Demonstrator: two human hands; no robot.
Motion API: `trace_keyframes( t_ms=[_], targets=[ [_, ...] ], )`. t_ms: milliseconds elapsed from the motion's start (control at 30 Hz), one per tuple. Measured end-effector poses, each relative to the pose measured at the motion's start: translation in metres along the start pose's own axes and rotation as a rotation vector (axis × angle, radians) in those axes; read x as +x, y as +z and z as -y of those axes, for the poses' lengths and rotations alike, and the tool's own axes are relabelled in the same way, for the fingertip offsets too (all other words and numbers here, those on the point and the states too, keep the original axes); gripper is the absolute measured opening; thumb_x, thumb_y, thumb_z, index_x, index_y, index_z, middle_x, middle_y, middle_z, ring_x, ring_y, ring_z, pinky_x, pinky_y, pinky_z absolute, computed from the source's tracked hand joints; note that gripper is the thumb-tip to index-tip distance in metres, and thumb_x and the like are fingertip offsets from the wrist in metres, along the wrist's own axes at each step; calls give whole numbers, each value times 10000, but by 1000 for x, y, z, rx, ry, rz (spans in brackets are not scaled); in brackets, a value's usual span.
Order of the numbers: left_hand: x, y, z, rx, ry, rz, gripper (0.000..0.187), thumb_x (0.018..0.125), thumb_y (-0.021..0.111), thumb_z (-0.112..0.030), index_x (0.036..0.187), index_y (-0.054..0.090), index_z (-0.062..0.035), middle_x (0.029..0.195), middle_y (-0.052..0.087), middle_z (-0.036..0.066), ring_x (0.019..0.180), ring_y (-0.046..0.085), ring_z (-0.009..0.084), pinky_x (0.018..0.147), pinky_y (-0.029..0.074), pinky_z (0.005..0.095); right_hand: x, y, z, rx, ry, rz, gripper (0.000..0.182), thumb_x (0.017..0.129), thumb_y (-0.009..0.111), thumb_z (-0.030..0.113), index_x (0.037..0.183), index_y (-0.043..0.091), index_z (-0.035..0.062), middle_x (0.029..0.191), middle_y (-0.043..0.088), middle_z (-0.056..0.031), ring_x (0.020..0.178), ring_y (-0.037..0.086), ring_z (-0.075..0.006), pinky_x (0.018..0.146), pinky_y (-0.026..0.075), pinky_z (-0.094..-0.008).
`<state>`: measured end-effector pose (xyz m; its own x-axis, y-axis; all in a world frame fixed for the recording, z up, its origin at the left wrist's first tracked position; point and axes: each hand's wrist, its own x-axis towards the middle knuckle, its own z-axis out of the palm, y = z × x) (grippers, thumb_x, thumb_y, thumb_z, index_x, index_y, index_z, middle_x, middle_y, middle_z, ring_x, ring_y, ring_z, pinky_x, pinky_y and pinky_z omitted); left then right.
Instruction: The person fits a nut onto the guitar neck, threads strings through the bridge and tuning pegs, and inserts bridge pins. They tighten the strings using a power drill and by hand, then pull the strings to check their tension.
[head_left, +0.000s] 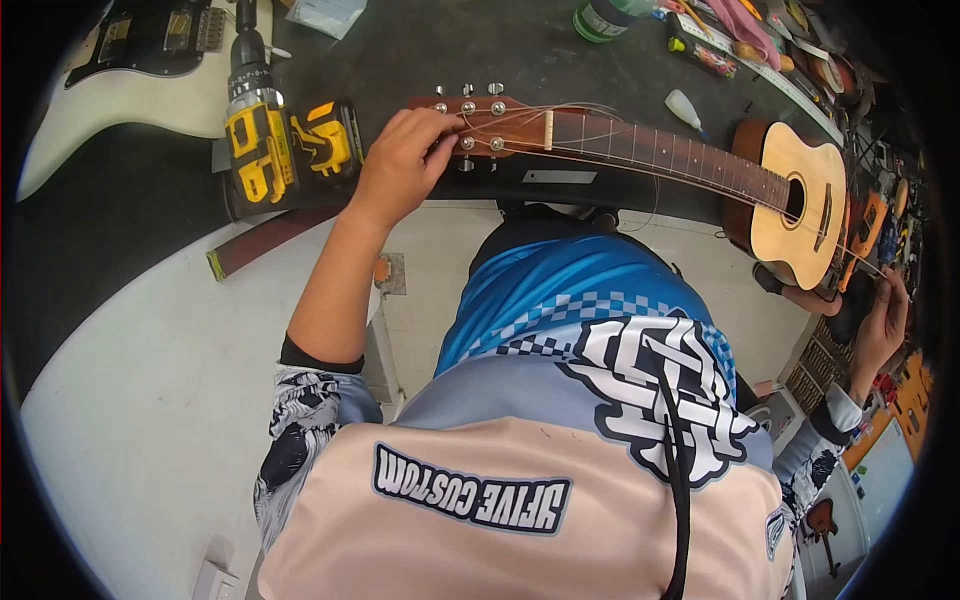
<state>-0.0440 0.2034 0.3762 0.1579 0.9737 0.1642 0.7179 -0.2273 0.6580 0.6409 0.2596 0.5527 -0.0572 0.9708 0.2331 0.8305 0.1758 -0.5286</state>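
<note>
An acoustic guitar (815, 190) with a pale top lies along the bench edge, its neck (660, 150) pointing left. My left hand (408, 150) is over the headstock (510, 118), fingers bent and pinched at the tuning posts, apparently on a thin guitar string. Loose strings (590, 108) curl over the nut and upper neck. At far right, beyond the guitar body, my right hand (882, 315) is closed, with a thin string-like line running from its fingertips toward the bridge (824, 218). The exact grip is too small to make out.
A yellow drill (258, 150) and a yellow-black battery (330, 140) stand left of the headstock. A white electric guitar body (150, 90) lies farther left. A green bottle (603, 20), a small white squeeze bottle (684, 108) and scattered tools (790, 80) line the back and right.
</note>
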Motion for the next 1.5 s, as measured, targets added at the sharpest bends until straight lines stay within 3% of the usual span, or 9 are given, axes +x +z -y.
trace_keyframes(
  t_ms=[233,367,567,733,933,1033,1233,1500],
  targets=[
    [-4,9,5,-37,-37,-28,158,851,698,42,974,725,-53,1022,658,76,1005,638,276,851,515,372,-18,3,-5,57,126,-75,231,1077,576,101,1266,637,-17,1194,685,-65,1067,637,-104,942,498,-236],
    [-1,11,6,-49,-39,-36,163,833,681,34,955,729,-63,1015,655,55,933,626,294,824,520,395,-25,-10,10,152,116,-86,239,1079,575,107,1272,631,-24,1196,685,-73,1069,640,-107,941,498,-232],
    [-2,11,10,-80,-31,-28,163,832,667,39,947,726,-60,1023,647,58,952,624,289,841,506,401,-22,-11,26,-49,136,-125,260,1089,556,118,1297,620,-24,1209,688,-77,1115,646,-134,975,507,-262],
    [-2,19,12,-38,-41,-54,174,828,654,38,935,725,-80,1021,634,47,964,622,278,840,487,400,-14,5,-18,26,170,5,225,1071,582,77,1261,646,-24,1171,677,-38,1063,629,-88,946,491,-227],
    [-2,18,10,-47,-43,-57,191,815,651,41,931,724,-92,1020,630,45,974,622,272,841,482,399,-14,41,-72,117,248,193,231,1080,570,92,1259,644,-35,1149,672,-21,1046,607,-83,954,480,-244],
    [-3,17,10,-42,-63,-16,165,875,609,65,939,714,-45,1050,611,70,1026,604,266,883,494,366,-2,66,-72,116,251,179,241,1077,587,133,1249,656,-20,1084,668,-8,984,599,-83,919,479,-240],
    [-2,19,9,-69,-81,-47,164,844,633,38,929,716,-76,1030,634,57,969,614,286,861,487,399,22,91,-70,-70,216,202,227,1065,620,202,1194,680,25,993,656,22,935,581,-72,863,470,-219],
    [-3,19,7,-75,-80,-62,135,861,626,34,937,698,-51,1040,645,88,986,608,311,881,484,407,18,119,-113,-78,193,290,237,1065,620,203,1219,685,36,1006,665,9,957,601,-82,876,468,-226]
  ],
)
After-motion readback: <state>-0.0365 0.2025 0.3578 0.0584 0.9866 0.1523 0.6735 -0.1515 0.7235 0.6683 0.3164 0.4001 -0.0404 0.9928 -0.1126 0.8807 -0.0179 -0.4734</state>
